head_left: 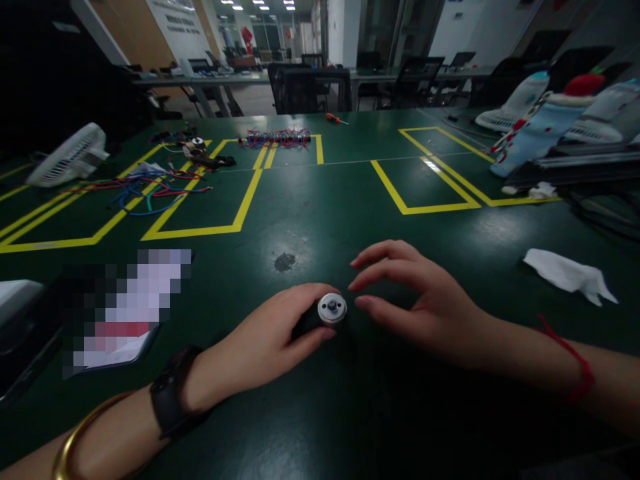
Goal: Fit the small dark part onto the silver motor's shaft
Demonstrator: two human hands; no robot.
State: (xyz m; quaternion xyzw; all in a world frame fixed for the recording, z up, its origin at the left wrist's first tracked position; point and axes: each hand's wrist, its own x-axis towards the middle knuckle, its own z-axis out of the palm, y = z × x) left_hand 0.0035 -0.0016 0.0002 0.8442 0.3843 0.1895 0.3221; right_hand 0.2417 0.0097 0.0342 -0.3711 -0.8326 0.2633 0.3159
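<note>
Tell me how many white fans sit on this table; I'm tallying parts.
3 for sure: one white fan at the far left edge, two at the far right behind the blue object. More may be hidden there.

My left hand is lying on the table, its fingers wrapping a small round motor; my right hand is hovering just to its right. A cloth is lying farther right, loose wires sitting behind on the left
</note>
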